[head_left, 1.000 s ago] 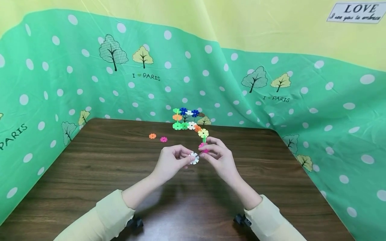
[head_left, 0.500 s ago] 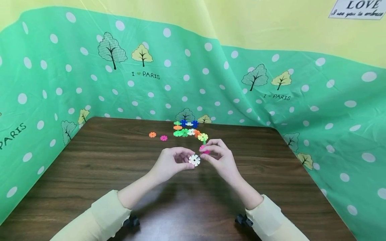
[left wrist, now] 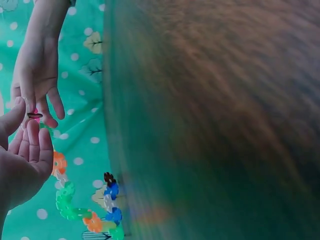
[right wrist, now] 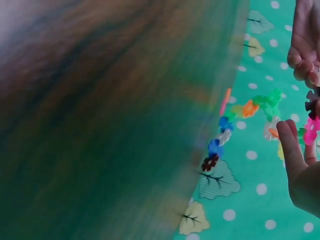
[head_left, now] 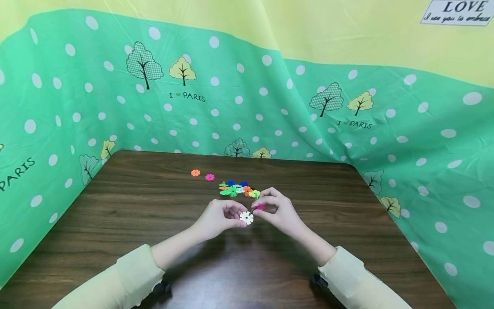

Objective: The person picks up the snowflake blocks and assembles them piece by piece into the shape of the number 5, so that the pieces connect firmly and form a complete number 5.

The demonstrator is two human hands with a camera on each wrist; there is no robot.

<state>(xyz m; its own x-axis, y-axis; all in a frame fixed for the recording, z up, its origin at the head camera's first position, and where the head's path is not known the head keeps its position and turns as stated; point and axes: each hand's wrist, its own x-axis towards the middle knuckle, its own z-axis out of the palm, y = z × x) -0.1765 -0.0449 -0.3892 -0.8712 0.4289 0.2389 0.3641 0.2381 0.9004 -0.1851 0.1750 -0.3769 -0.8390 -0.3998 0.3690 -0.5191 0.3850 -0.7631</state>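
In the head view my left hand pinches a white notched snowflake disc between thumb and fingers. My right hand holds a pink snowflake disc at the near end of a chain of joined discs. A dark disc sits beside the pink one, between the two hands; it appears nearly edge-on in the left wrist view. From the pink disc the chain runs through yellow, orange, white, green and blue pieces, bending back on itself, with a brown disc at its far end.
A loose orange disc and a loose pink disc lie on the dark wooden table, left of the chain. A green dotted cloth hangs behind the table and along its sides.
The chain has swung down and toward me, from high behind the hands to just beyond them. Both hands have come slightly lower and nearer, the white disc still in the left.
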